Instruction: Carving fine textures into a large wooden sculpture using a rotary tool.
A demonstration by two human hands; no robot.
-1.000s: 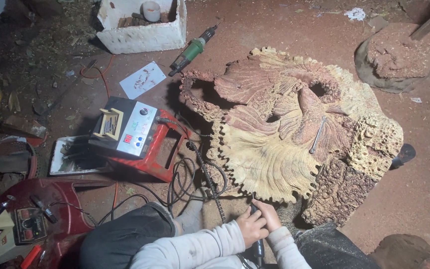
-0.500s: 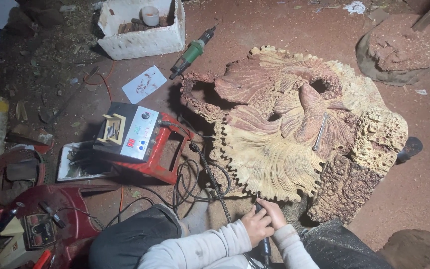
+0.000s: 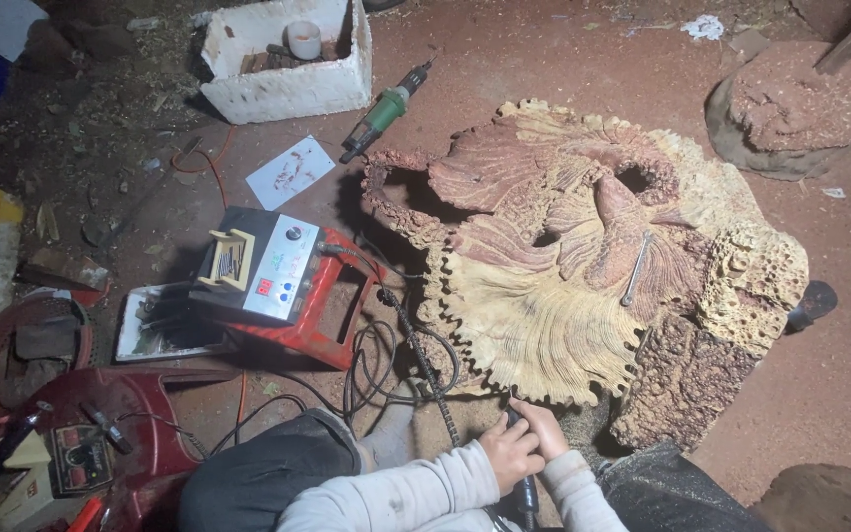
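Observation:
A large carved wood sculpture (image 3: 583,266) with fan-like ridges lies on the red dirt floor. At its near lower edge, my left hand (image 3: 506,455) and my right hand (image 3: 550,431) are both wrapped around a dark rotary carving handpiece (image 3: 526,498). The handpiece tip touches the wood just under the pale ridged fan. A black flexible shaft (image 3: 424,360) runs from the handpiece toward a grey power box (image 3: 260,264) on a red stand (image 3: 332,315). A thin metal tool (image 3: 636,268) rests on top of the carving.
A green power tool (image 3: 382,113) and a white foam box (image 3: 288,59) lie at the back. A paper card (image 3: 291,172) is on the floor. Red plastic stools (image 3: 100,433) with small tools stand at the left. A dusty stump (image 3: 790,103) sits far right. Cables coil by my knee (image 3: 268,473).
The view has drifted slightly, so the carving sits a little lower and further right in frame. Both hands stay on the handpiece at the carving's near edge.

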